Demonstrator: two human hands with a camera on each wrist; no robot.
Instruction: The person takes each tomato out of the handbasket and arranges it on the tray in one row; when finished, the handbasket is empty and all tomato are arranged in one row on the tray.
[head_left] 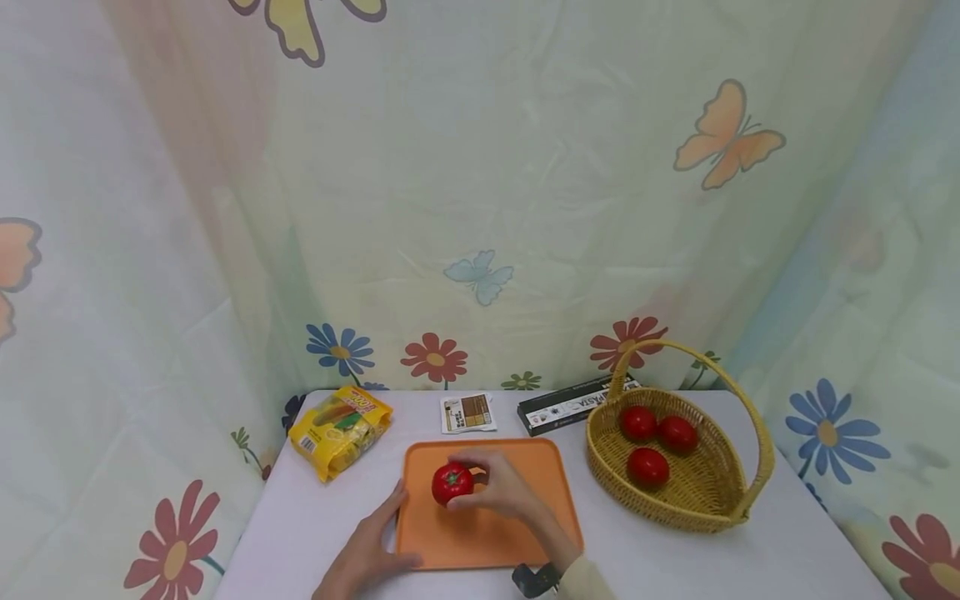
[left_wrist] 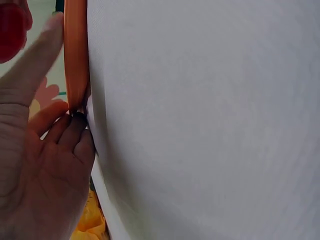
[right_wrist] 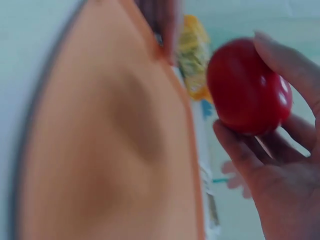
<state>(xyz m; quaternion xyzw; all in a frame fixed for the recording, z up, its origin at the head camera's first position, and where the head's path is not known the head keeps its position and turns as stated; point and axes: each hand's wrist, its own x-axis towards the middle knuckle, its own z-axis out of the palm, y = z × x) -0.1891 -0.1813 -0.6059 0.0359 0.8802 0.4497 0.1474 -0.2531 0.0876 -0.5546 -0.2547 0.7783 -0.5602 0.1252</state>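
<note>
One red tomato (head_left: 451,485): the right hand (head_left: 497,485) grasps it above the orange tray (head_left: 517,542). Left hand (head_left: 372,540), fingers extended, touches the tray's left edge. Wicker basket (head_left: 708,500), right of tray, holds three red items (head_left: 648,467).

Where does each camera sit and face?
Head: worn on the head, looking forward and down at the orange tray; left hand and right hand show.
Left wrist: worn there, facing the tray's rim and white tabletop; left hand shows.
Right wrist: worn there, facing the tomato the right hand holds; left fingers show, blurred.
Shared by head and right wrist: tomato and tray.
</note>
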